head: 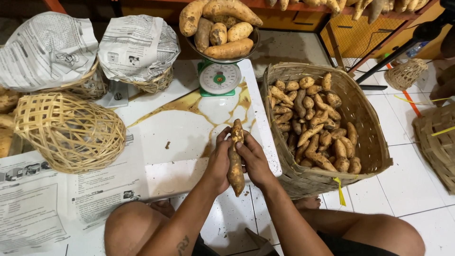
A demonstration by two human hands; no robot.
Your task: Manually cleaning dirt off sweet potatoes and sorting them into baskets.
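Note:
Both of my hands hold one long orange-brown sweet potato (235,166) upright over the white board (185,132). My left hand (219,161) wraps its left side, and my right hand (253,161) grips its right side with the thumb on the skin. Straight ahead stands a green and white kitchen scale (219,78) whose pan is piled with several large sweet potatoes (222,28). To my right, a big woven basket (374,142) holds several smaller sweet potatoes (313,123).
An upturned open-weave basket (68,132) lies at the left on newspaper sheets (52,204). Two baskets covered with newspaper (137,45) stand at the back left. Smaller woven baskets (438,142) sit on the white tiled floor at the right. My bare knees are below.

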